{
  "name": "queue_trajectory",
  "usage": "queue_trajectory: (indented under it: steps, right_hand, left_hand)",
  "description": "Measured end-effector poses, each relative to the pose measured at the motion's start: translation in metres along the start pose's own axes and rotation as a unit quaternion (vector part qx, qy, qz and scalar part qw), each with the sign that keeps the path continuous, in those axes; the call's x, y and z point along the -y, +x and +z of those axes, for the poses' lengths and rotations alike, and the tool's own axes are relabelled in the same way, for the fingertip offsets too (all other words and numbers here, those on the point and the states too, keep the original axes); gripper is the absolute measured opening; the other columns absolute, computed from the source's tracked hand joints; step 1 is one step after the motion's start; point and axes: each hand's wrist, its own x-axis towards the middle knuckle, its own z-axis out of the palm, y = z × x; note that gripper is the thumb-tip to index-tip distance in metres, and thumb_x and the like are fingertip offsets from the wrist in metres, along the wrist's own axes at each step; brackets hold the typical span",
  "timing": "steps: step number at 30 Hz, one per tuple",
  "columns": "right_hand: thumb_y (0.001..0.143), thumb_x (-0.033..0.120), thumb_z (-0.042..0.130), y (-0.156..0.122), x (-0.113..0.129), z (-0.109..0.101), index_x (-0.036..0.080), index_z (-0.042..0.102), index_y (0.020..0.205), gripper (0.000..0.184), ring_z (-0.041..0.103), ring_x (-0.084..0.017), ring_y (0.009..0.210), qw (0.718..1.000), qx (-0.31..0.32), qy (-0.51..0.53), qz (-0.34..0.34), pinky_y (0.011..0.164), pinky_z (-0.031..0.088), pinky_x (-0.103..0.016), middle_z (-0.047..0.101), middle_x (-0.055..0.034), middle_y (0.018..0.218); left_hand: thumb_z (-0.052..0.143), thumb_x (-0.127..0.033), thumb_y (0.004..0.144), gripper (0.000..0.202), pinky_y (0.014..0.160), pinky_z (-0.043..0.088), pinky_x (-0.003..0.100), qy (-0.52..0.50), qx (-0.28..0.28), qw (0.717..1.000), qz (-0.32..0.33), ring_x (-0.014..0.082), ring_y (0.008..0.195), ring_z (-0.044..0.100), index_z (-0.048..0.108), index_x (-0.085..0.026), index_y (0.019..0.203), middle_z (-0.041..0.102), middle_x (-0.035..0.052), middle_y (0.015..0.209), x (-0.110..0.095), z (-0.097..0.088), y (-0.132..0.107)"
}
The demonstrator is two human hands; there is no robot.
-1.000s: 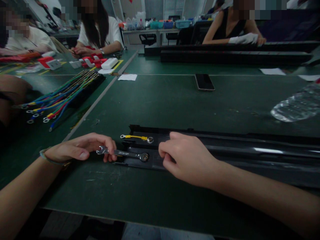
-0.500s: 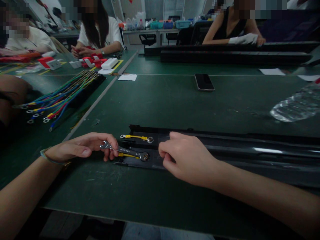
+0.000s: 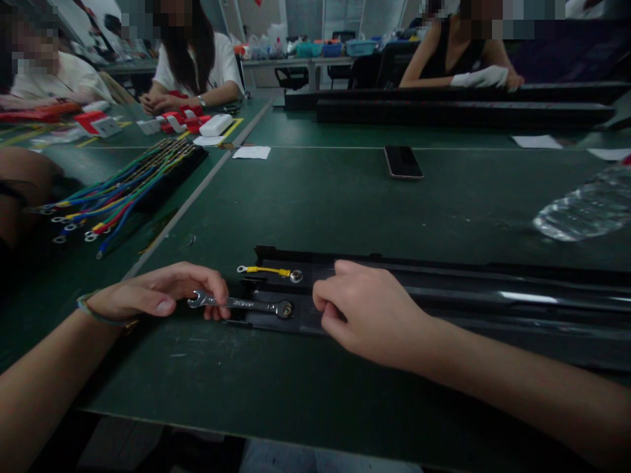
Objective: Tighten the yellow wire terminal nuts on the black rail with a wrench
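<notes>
My left hand (image 3: pixel 177 292) has its fingers curled at the handle of a silver combination wrench (image 3: pixel 246 303), the thumb held apart. The wrench's ring end sits around a fastener on a long black panel (image 3: pixel 308 318), and its open end points left past my fingers. Behind the wrench, a short yellow lead (image 3: pixel 269 270) with ring terminals lies on the panel, its right end at another round fastener (image 3: pixel 296 276). My right hand (image 3: pixel 369 309) is closed in a loose fist on the panel, right of the fasteners; its fingertips are hidden.
A bundle of coloured wires (image 3: pixel 133 180) with ring terminals lies at left. Further back are a phone (image 3: pixel 403 162), white paper (image 3: pixel 251 152) and a plastic bottle (image 3: pixel 586 203) at right. Co-workers sit across the table, near red-and-white parts (image 3: pixel 177 121) and long black panels (image 3: pixel 444 113).
My left hand has swung the wrench handle slightly toward me and left, so it lies more level. The second yellow lead is now hidden. My right hand has stayed still.
</notes>
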Motion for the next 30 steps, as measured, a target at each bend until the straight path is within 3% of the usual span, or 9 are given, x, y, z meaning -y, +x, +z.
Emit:
queue_trajectory:
  steps: [12,30]
  right_hand:
    - [0.07,0.014,0.046,0.0001,-0.0004,0.0004,0.018,0.054,0.064,0.01,0.036,-0.012,0.059,1.0,-0.002,0.001,-0.002,0.048,0.022,-0.023,0.051,0.0002,0.059]
    - [0.07,0.015,0.046,0.0003,-0.0004,0.0001,0.018,0.054,0.065,0.01,0.036,-0.012,0.059,1.0,-0.001,-0.001,-0.002,0.048,0.021,-0.023,0.051,0.0,0.06]
  left_hand:
    - [0.055,-0.04,0.068,0.04,0.072,0.042,0.033,-0.009,-0.004,1.0,0.013,0.0256,0.083,0.053,0.056,-0.014,0.098,0.06,0.0113,0.093,-0.0011,0.0016,0.0002]
    - [0.05,-0.046,0.071,0.05,0.068,0.046,0.032,0.022,-0.021,1.0,0.008,0.0237,0.084,0.053,0.046,-0.015,0.109,0.054,0.0093,0.097,0.0028,0.0001,0.0004]
